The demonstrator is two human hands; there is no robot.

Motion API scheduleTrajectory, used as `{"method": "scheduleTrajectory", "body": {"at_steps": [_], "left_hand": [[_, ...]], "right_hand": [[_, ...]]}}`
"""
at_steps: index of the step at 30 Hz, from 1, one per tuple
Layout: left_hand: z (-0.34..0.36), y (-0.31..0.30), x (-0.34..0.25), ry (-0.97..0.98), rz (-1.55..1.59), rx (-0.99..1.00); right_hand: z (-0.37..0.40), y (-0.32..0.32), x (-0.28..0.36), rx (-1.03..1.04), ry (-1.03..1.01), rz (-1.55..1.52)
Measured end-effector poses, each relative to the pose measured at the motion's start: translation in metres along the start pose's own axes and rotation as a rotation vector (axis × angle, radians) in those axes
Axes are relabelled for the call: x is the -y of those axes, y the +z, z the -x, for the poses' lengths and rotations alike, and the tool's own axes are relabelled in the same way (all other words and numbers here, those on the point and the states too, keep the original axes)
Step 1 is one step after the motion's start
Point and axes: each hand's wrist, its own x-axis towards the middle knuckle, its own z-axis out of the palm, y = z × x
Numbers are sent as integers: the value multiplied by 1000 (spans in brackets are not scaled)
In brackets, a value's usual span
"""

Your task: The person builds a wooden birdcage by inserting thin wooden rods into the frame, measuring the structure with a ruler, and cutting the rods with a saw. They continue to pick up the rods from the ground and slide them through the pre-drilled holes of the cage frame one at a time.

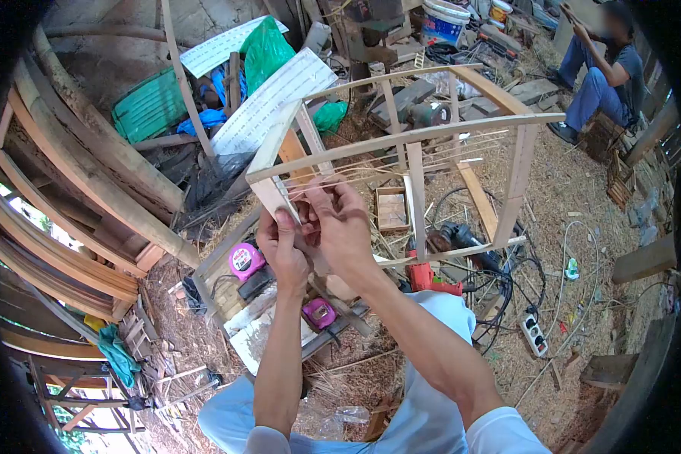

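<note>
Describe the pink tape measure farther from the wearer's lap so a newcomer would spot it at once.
Find the long wooden frame held up in front of the wearer, then look below its left end to the low wooden bench. The upper tape measure lies there, left of the left hand, beside a dark block. Its twin sits between the forearms instead.

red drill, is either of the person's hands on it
No, the left hand and right hand are both at the wooden frame, and the red drill lies apart from them.
</note>
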Motion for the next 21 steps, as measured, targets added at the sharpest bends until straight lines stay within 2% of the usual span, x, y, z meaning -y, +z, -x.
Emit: {"method": "scheduleTrajectory", "body": {"at_steps": [4, 10, 12, 16, 21], "left_hand": [[0, 0, 1, 9, 48, 8], [-2, 3, 5, 15, 105, 63], [-2, 6, 6, 13, 27, -49], [-3, 8, 3, 5, 76, -9], [-4, 6, 1, 14, -18, -38]], "right_hand": [[1, 2, 9, -23, 81, -36], [-3, -3, 3, 21, 0, -61], [-3, -3, 5, -1, 6, -32], [-2, -3, 7, -9, 26, -31], [-2, -1, 4, -9, 9, -26]]}}
